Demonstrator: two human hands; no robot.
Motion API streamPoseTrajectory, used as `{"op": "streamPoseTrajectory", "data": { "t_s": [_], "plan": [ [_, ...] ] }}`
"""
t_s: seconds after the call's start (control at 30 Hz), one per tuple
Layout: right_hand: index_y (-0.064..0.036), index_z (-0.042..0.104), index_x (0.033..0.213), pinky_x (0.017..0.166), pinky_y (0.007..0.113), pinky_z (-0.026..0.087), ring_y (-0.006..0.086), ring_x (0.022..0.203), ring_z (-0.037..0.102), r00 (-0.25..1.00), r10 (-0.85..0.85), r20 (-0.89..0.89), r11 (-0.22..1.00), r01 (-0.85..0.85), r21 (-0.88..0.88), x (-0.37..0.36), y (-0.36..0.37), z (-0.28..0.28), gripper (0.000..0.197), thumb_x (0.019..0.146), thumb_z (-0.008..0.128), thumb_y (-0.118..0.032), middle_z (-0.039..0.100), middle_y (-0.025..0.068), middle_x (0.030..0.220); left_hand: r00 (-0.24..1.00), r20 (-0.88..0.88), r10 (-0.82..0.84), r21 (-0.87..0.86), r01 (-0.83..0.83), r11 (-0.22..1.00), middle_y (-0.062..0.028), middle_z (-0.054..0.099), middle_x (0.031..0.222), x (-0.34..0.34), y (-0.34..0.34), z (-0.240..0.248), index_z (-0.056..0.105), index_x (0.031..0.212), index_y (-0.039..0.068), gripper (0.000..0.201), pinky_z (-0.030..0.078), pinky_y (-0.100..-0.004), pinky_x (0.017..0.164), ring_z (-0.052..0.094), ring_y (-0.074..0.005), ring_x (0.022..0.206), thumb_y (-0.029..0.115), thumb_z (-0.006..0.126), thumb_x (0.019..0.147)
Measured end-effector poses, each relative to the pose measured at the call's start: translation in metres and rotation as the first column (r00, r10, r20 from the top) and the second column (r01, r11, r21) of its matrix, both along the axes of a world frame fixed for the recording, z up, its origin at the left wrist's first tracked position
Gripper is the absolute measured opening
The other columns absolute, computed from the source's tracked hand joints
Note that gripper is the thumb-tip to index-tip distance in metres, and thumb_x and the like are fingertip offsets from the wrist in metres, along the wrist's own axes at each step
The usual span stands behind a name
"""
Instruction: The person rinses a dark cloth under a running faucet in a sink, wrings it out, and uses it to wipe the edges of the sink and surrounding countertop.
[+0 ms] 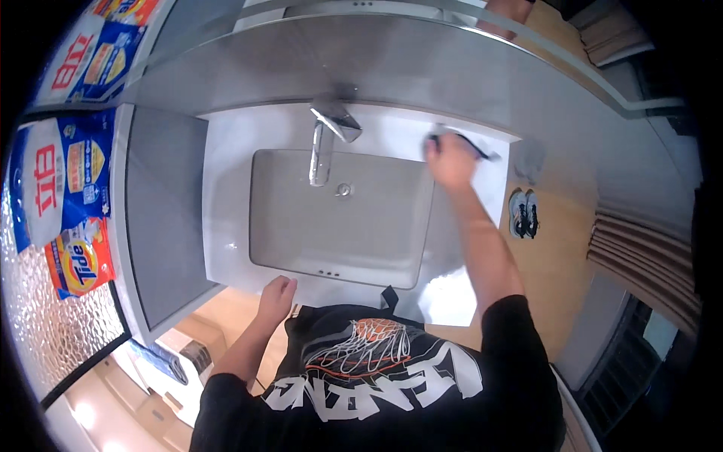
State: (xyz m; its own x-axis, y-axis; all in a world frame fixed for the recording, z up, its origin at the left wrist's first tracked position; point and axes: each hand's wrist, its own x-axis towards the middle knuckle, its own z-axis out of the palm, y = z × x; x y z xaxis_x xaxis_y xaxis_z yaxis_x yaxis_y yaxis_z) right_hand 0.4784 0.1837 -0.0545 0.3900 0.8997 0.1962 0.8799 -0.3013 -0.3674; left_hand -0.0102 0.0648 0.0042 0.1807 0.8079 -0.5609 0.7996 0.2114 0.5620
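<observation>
My right hand (pixel 452 160) is at the far right corner of the white countertop (pixel 226 181), beyond the sink. Its fingers are closed around a thin dark object (pixel 476 148), which pokes out toward the right; motion blur hides what kind it is. At the counter's front edge, left of the middle, my left hand (pixel 278 297) is held with its fingers curled in and nothing visible in them. Between the hands lies a rectangular grey sink (pixel 324 233) with a round drain (pixel 343 190). A chrome faucet (pixel 321 151) reaches over its back edge.
A mirror (pixel 376 64) runs along the back. To the left, blue-and-white and orange detergent bags (pixel 79 173) stand by a grey cabinet panel (pixel 169 218). Beyond the counter's right end, a pair of sneakers (pixel 523 213) rests on the floor near a brown curtain (pixel 640 256).
</observation>
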Motion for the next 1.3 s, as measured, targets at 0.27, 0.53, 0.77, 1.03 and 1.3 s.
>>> {"op": "streamPoseTrajectory", "data": {
  "t_s": [0.27,0.53,0.77,1.03,1.3],
  "plan": [
    [-0.0102,0.068,0.095,0.074,0.049,0.049,0.0368,0.08,0.064,0.976,0.213,0.048,0.939,-0.191,-0.287,-0.159,0.08,-0.013,0.027,0.083,0.063,-0.034,0.068,0.0155,0.086,0.974,-0.003,-0.227,0.053,0.227,0.973,-0.0178,0.061,0.085,-0.04,0.044,0.035,0.062,0.088,-0.001,0.029,0.048,-0.0407,0.071,0.06,-0.0342,0.078,0.027,0.058,0.092],
    [-0.0045,0.064,0.092,0.079,0.048,0.046,0.0388,0.087,0.057,0.992,0.119,0.038,0.98,-0.124,0.158,-0.283,0.114,-0.012,0.03,0.08,0.074,-0.03,0.061,0.0164,0.093,0.955,0.201,-0.219,0.295,0.154,0.943,-0.015,0.06,0.083,-0.129,0.1,0.01,0.06,0.089,-0.001,0.019,0.047,-0.0365,0.067,0.06,-0.03,0.075,0.018,0.061,0.09],
    [-0.0057,0.063,0.077,0.072,0.047,0.044,0.0348,0.081,0.056,0.985,0.09,-0.145,0.952,-0.042,0.303,-0.322,0.162,0.013,0.024,0.076,0.075,-0.026,0.059,0.0145,0.079,0.896,0.42,0.143,0.172,-0.233,0.957,-0.0124,0.063,0.082,-0.161,0.139,0.015,0.06,0.088,0.001,0.013,0.047,-0.0329,0.065,0.06,-0.0241,0.072,0.014,0.063,0.089],
    [-0.0083,0.063,0.09,0.08,0.046,0.049,0.0347,0.092,0.057,0.831,0.554,-0.048,0.824,-0.539,0.172,-0.48,0.289,-0.003,0.017,0.075,0.067,-0.016,0.057,0.0152,0.097,0.916,0.368,0.159,0.076,-0.2,0.977,-0.0115,0.065,0.082,-0.173,0.143,0.001,0.062,0.091,0.0,0.014,0.049,-0.0312,0.069,0.062,-0.0206,0.073,0.014,0.063,0.089],
    [-0.005,0.061,0.082,0.079,0.049,0.045,0.0369,0.09,0.058,0.996,-0.066,0.058,0.995,0.07,-0.068,-0.308,0.183,-0.012,0.012,0.078,0.062,-0.016,0.059,0.018,0.089,0.896,0.394,0.204,0.06,-0.247,0.967,-0.0069,0.065,0.083,-0.153,0.149,0.024,0.061,0.091,-0.001,0.011,0.048,-0.0262,0.072,0.061,-0.013,0.076,0.009,0.058,0.093]
  ]
}}
